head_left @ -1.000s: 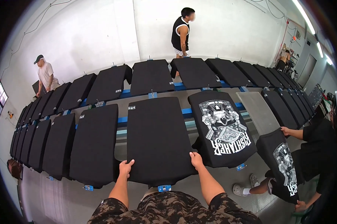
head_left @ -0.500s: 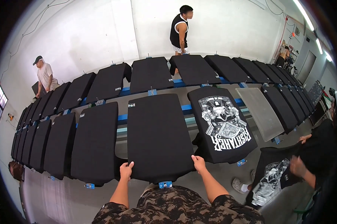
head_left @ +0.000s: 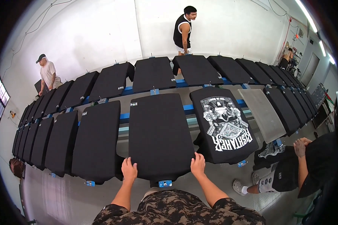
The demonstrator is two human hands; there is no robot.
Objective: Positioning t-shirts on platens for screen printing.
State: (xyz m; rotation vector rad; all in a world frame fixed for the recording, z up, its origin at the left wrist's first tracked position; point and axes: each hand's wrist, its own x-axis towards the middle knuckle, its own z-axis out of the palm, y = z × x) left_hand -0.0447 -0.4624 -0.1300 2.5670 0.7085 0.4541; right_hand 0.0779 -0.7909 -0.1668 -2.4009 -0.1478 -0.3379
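A black T-shirt [head_left: 159,131] lies smooth over the flat board in front of me, with a small white print near its far left corner. My left hand [head_left: 129,169] touches its near left edge, fingers loosely extended. At the near right edge rests my right hand [head_left: 198,165], its fingers likewise apart and lightly bent. Below the board's near end shows a blue bracket [head_left: 165,183]. To the right, a black T-shirt with a large white skull-and-roses print [head_left: 225,125] covers another board.
Two curved rows of boards carry more black shirts [head_left: 96,140]. One bare grey board [head_left: 262,114] is at the right. Beside it stands a co-worker [head_left: 302,165] with dark cloth. Other people stand beyond the far row [head_left: 183,32] and at the far left [head_left: 48,75].
My hands have loosened from pinching the shirt's near corners and now rest at its edges, fingers apart. The co-worker at right has shifted the printed shirt upward, toward the bare board.
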